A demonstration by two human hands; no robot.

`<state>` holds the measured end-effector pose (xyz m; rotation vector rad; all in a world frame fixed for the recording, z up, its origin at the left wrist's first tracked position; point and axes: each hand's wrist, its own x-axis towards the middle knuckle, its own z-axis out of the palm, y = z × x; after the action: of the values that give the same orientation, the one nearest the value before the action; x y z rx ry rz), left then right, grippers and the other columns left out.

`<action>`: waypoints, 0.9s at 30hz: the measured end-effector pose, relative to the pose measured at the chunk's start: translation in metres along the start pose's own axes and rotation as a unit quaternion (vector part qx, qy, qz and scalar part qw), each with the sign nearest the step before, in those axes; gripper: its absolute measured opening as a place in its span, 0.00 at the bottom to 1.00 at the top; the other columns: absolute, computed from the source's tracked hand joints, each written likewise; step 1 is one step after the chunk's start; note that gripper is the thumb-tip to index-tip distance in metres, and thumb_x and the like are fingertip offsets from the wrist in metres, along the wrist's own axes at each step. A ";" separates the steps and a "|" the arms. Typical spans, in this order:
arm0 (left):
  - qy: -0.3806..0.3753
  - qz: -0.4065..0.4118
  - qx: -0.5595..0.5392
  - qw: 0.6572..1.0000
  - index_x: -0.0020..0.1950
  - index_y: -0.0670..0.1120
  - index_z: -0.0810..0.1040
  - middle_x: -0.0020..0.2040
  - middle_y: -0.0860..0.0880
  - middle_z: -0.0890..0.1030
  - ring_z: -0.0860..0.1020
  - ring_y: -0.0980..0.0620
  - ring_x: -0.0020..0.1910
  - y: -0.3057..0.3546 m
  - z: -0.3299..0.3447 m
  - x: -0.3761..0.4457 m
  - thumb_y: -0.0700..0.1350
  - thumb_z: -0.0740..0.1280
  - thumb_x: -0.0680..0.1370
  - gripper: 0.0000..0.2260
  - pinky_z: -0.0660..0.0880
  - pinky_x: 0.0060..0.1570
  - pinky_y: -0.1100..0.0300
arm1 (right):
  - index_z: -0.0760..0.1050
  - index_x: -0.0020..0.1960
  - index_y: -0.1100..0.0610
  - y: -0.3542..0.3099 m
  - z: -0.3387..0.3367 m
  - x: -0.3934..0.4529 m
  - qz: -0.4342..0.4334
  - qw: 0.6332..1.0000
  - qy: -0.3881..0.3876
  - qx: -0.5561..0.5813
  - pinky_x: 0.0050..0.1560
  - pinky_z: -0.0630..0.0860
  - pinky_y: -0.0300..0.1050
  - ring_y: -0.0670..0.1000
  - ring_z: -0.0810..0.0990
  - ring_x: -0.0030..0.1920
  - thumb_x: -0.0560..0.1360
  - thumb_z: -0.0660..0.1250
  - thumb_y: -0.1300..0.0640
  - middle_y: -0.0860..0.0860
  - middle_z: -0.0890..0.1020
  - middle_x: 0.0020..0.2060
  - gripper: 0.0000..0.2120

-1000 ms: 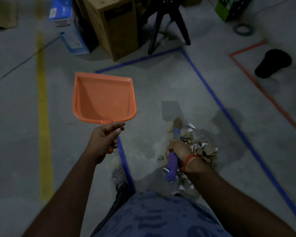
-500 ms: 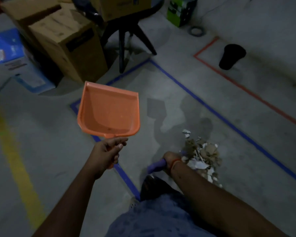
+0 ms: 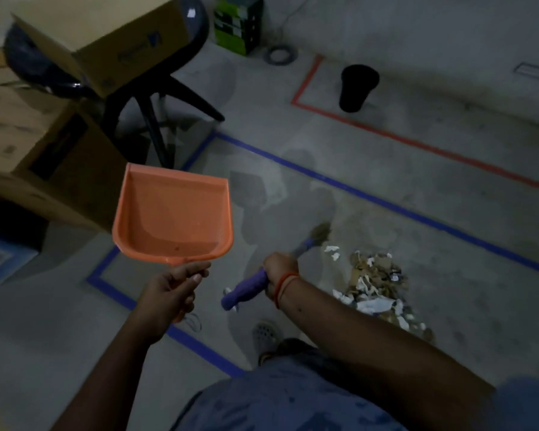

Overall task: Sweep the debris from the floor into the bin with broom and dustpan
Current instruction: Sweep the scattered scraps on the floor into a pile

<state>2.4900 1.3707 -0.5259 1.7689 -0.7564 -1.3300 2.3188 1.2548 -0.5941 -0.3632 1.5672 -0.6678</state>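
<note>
Head view: boxes (image 3: pixel 41 157) and a chair (image 3: pixel 156 98) fill the upper left of the frame. At centre left the left hand (image 3: pixel 171 290) curls its fingers (image 3: pixel 196 276) round the handle of the orange dustpan (image 3: pixel 175 216), held above the floor (image 3: pixel 386 188). Right of it, the right hand (image 3: pixel 279 269) grips the purple broom (image 3: pixel 249 286). The debris (image 3: pixel 375 286) lies piled at lower right, just beside the bristles. The black bin (image 3: pixel 357 88) stands at upper right, well apart.
</note>
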 end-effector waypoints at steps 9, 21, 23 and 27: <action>-0.116 0.020 0.047 0.992 0.61 0.44 0.81 0.27 0.56 0.73 0.65 0.57 0.23 0.060 -0.062 0.113 0.38 0.64 0.83 0.10 0.58 0.23 0.66 | 0.69 0.35 0.62 0.008 -0.016 0.113 0.087 0.995 0.013 0.037 0.20 0.68 0.37 0.52 0.70 0.18 0.77 0.60 0.65 0.57 0.71 0.22 0.12; -0.293 0.052 0.139 0.945 0.60 0.41 0.80 0.25 0.57 0.71 0.65 0.58 0.21 0.140 -0.133 0.256 0.35 0.62 0.83 0.10 0.59 0.22 0.69 | 0.70 0.35 0.61 0.051 0.044 0.087 0.060 0.937 0.199 0.280 0.31 0.68 0.47 0.54 0.70 0.26 0.78 0.60 0.61 0.55 0.72 0.21 0.13; -0.316 0.055 0.143 0.936 0.58 0.43 0.81 0.26 0.57 0.73 0.66 0.58 0.22 0.144 -0.138 0.271 0.35 0.63 0.83 0.09 0.60 0.23 0.68 | 0.72 0.39 0.58 0.054 0.050 0.071 0.025 0.923 0.204 0.325 0.29 0.70 0.45 0.53 0.71 0.24 0.78 0.60 0.61 0.54 0.72 0.20 0.09; -0.351 0.049 0.122 0.927 0.56 0.43 0.82 0.27 0.55 0.74 0.66 0.58 0.22 0.151 -0.139 0.288 0.34 0.63 0.82 0.10 0.62 0.23 0.67 | 0.70 0.63 0.56 0.059 0.044 0.043 -0.033 0.883 0.180 0.433 0.21 0.71 0.40 0.49 0.72 0.21 0.80 0.56 0.69 0.54 0.72 0.24 0.15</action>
<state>2.7019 1.0876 -0.5192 1.3838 -1.4307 -1.8858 2.3662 1.2661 -0.6637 0.4047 1.4268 -1.4653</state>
